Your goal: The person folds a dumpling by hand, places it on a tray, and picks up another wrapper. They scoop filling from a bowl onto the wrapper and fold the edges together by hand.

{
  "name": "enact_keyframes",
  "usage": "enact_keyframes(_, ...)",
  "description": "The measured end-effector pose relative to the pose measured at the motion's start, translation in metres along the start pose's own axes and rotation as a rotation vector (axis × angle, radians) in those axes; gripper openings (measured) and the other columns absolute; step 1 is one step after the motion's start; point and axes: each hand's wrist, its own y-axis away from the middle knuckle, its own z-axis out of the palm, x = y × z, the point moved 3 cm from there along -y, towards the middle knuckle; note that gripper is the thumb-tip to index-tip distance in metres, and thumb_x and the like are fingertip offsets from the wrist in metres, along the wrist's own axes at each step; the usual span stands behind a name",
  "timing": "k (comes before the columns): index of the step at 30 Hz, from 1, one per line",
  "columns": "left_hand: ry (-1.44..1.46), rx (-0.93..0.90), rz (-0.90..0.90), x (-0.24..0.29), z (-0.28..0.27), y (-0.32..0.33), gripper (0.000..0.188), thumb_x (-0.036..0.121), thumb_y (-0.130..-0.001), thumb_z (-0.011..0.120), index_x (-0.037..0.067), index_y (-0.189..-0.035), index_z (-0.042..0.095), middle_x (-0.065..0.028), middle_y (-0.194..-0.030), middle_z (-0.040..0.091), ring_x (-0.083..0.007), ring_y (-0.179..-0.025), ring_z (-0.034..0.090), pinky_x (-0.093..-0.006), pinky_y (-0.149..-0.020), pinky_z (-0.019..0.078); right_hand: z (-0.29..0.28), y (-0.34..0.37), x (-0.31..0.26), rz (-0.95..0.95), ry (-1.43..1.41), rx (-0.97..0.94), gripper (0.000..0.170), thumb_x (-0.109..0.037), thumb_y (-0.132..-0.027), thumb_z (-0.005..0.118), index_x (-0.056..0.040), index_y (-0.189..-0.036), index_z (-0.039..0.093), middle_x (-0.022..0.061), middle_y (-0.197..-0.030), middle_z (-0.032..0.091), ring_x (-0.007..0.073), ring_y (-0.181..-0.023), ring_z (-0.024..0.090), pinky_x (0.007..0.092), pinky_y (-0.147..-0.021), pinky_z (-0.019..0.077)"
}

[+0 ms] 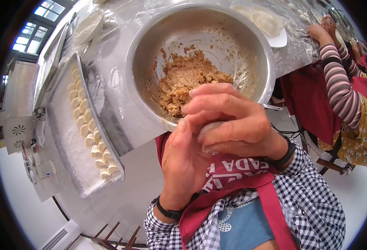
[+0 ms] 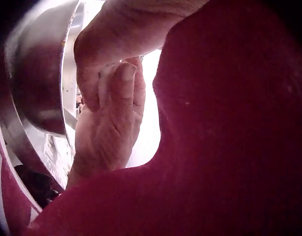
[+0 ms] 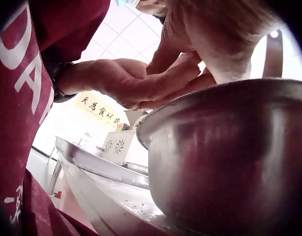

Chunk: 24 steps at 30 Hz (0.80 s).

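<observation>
While cupping left hand (image 1: 177, 164) and right hand (image 1: 244, 125) against each other just by the near rim of the metal bowl (image 1: 135, 54), with right fingers bent and arching over toward the left, note a close press of both hands and no spreading. Cannot tell about a pinch, nor about any piece of dough inside: mostly hidden by the fingers in all three views. Judging from the surroundings, probably squeezing a dumpling closed. For a good result, bring equal force from both sides, press along the edge and spare the middle, and leave no slit for a leak. Avoid wet or greasy fingertips on the seam, to let dough stick to dough. Close in, mind the red apron (image 1: 275, 204) and the dark wristbands (image 1: 289, 153). Just ahead, see brown filling (image 1: 192, 77) heaped inside the bowl toward the near side, with smears up the wall; hold the work clear of those smears. Off to the left, find a floured metal tray (image 1: 75, 166) with pale dumplings (image 1: 84, 130) lined up in rows: take this plump, curved form as a pattern. Farther out, beyond the bowl on the right, notice a white plate (image 1: 280, 39) under pale rounds of dough (image 1: 269, 23), then someone else's striped sleeve (image 1: 340, 79) by the same floury worktop (image 1: 116, 96).
</observation>
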Motion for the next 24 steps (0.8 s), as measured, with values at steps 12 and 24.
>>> enact_keyframes(12, -0.103, -0.085, -0.045, 0.003, 0.005, 0.001, 0.050, 0.037, -0.094, 0.030, -0.003, -0.122, 0.039, -0.0163, -0.119, 0.049, -0.0242, -0.109, 0.050, -0.0370, -0.089, 0.0434, -0.006, 0.000, 0.002, 0.090, 0.004, -0.083, 0.013, -0.008, -0.057, 0.069, -0.0071, -0.064, 0.058, 0.0098, -0.103, 0.059, 0.0310, -0.101, 0.054, 0.0392, -0.082, 0.0456)
enact_keyframes(24, 0.128, -0.105, -0.034, 0.005, 0.009, 0.000, 0.046, 0.030, -0.095, 0.027, -0.007, -0.119, 0.041, -0.0190, -0.117, 0.050, -0.0244, -0.108, 0.050, -0.0342, -0.093, 0.0406, -0.009, 0.004, -0.003, 0.125, -0.095, 0.006, 0.023, -0.008, -0.062, 0.072, -0.0040, -0.083, 0.063, 0.0164, -0.116, 0.054, 0.0295, -0.108, 0.051, 0.0387, -0.085, 0.0442)
